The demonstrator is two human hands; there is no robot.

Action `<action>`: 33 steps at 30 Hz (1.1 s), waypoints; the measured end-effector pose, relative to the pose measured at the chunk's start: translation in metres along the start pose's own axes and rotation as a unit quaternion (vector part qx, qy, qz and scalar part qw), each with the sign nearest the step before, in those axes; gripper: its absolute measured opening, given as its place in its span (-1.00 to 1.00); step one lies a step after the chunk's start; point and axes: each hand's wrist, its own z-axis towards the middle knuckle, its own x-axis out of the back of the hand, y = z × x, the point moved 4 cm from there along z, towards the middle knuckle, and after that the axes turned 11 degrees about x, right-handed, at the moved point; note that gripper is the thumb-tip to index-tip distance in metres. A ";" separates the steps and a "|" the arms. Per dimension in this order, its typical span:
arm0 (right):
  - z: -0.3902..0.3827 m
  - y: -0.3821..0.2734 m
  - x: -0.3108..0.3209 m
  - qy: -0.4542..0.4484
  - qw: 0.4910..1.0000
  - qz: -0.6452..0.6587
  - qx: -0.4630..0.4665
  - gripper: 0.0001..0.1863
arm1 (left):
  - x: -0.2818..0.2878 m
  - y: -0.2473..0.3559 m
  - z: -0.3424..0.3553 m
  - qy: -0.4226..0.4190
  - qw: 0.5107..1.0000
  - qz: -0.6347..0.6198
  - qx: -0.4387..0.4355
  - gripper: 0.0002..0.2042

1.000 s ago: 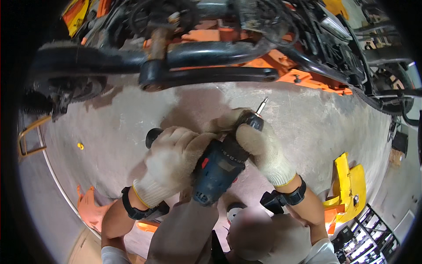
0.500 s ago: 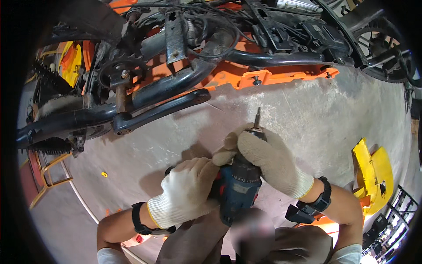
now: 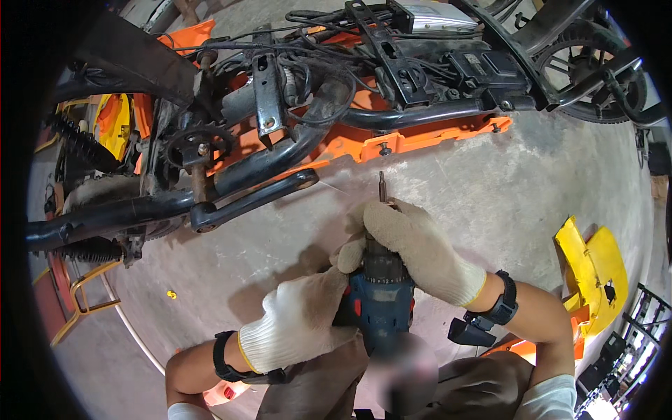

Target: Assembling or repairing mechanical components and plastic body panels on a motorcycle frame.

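A dark blue and black cordless drill (image 3: 381,308) points away from me, a metal bit (image 3: 382,187) sticking out of its front. Around its handle side is my left hand (image 3: 297,318), in a white knitted glove with a tan palm coating; the handle itself is mostly hidden. My right hand (image 3: 413,241), gloved alike, closes over the chuck near the bit. Beyond the bit tip, apart from it, an orange panel (image 3: 420,140) with a dark bolt (image 3: 384,150) runs along the underside of a black tubular vehicle frame (image 3: 294,150).
A black crank arm (image 3: 259,199) juts toward me from the frame at left. Yellow body panels (image 3: 598,273) lie on the grey concrete floor (image 3: 490,189) at right. A small yellow piece (image 3: 171,295) and a pale hose (image 3: 129,318) are at left. A spoked wheel (image 3: 588,77) stands far right.
The drill and both hands have shifted slightly left in view, and the drill now stands straighter. The frame has moved somewhat within the view. Both hands keep their hold on the drill.
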 end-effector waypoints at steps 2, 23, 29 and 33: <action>0.002 -0.004 0.001 -0.007 1.000 -0.003 0.003 -0.55 | 0.002 0.004 0.001 0.000 1.000 0.017 -0.001 -0.19; 0.003 -0.017 0.014 -0.048 0.998 0.031 0.006 -0.41 | 0.005 0.019 0.009 -0.002 0.997 -0.034 0.067 -0.19; -0.007 -0.016 0.011 -0.051 0.997 0.062 0.022 -0.20 | -0.001 0.020 0.009 0.015 0.998 -0.024 0.052 -0.29; -0.009 -0.019 0.011 -0.048 0.997 0.061 0.015 -0.22 | -0.002 0.020 0.009 0.035 0.998 -0.051 0.029 -0.30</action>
